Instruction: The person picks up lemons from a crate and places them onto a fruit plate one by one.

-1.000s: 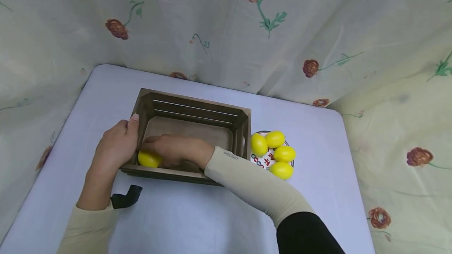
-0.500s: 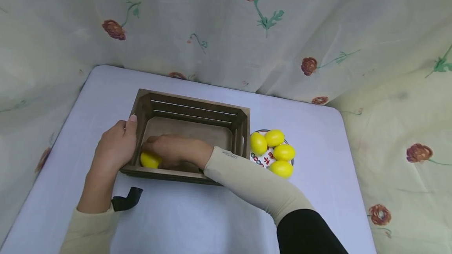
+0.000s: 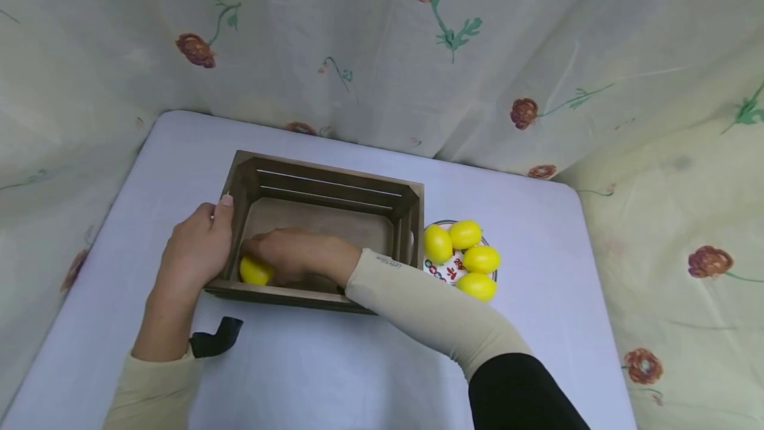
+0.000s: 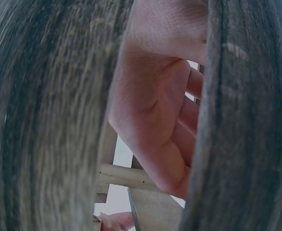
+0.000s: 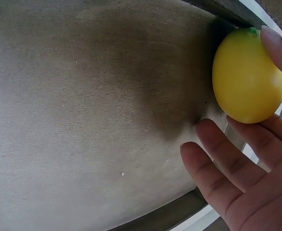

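A brown slatted wooden crate (image 3: 334,178) stands on the table. My left hand (image 3: 193,244) grips its left end, thumb along the rim. In the left wrist view the left hand (image 4: 155,110) shows through a gap between two slats. Inside the crate's near left corner lies a yellow lemon (image 3: 255,272) with a green tip. My right hand (image 3: 298,252) reaches in over the near wall. In the right wrist view its thumb and some fingers pinch the lemon (image 5: 249,77), while the other fingers (image 5: 210,175) spread away from it.
Right of the crate, a patterned plate (image 3: 444,273) carries several yellow lemons (image 3: 481,260), partly behind the right sleeve. White cloth covers the table (image 3: 334,377). Floral curtains (image 3: 370,38) hang around the back and sides. A black bent piece (image 3: 216,337) sits beside the left wrist.
The lemon in the crate has shifted slightly right, away from the left end wall, with the right hand's fingertips. The left hand keeps its grip on the crate.
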`<state>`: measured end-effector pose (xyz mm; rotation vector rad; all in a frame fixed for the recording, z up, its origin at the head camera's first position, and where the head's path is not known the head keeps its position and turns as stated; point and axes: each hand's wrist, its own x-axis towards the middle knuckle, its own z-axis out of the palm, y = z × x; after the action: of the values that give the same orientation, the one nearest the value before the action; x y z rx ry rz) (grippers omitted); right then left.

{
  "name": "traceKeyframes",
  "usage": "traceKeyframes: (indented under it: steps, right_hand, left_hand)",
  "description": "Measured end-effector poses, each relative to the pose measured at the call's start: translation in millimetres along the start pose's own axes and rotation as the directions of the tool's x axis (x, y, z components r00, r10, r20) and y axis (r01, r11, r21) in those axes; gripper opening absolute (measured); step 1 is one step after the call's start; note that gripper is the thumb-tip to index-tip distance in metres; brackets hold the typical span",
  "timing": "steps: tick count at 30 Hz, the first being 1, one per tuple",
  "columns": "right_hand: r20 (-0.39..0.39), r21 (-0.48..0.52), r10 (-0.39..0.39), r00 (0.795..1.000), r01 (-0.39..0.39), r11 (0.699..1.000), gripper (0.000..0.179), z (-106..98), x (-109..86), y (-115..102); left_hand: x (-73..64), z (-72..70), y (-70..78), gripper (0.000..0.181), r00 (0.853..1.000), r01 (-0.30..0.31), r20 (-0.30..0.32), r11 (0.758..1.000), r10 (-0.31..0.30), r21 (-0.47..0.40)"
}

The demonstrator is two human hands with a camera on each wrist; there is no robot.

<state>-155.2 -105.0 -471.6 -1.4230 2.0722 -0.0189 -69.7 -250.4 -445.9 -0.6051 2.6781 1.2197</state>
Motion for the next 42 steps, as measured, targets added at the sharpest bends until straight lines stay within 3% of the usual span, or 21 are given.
traceKeyframes:
  steps: [13,28,42]
  right_hand:
    - [0.023,-0.025,0.013,1.000,-0.012,1.000,0.059,3.2,0.7,1.6]
    - [0.033,-0.060,0.010,0.999,-0.008,0.998,0.060,3.4,1.5,-0.1]
    - [0.050,-0.123,0.036,0.998,-0.029,0.992,0.067,4.9,1.9,-2.1]
  left_hand:
    - [1.8,2.5,3.1,0.077,0.999,-0.028,-0.025,0.999,0.029,0.027]
    - [0.5,-0.7,1.0,0.070,1.000,-0.029,0.004,0.998,0.029,0.053]
    - [-0.8,0.5,2.7,0.078,0.999,-0.037,-0.020,0.996,0.038,0.080]
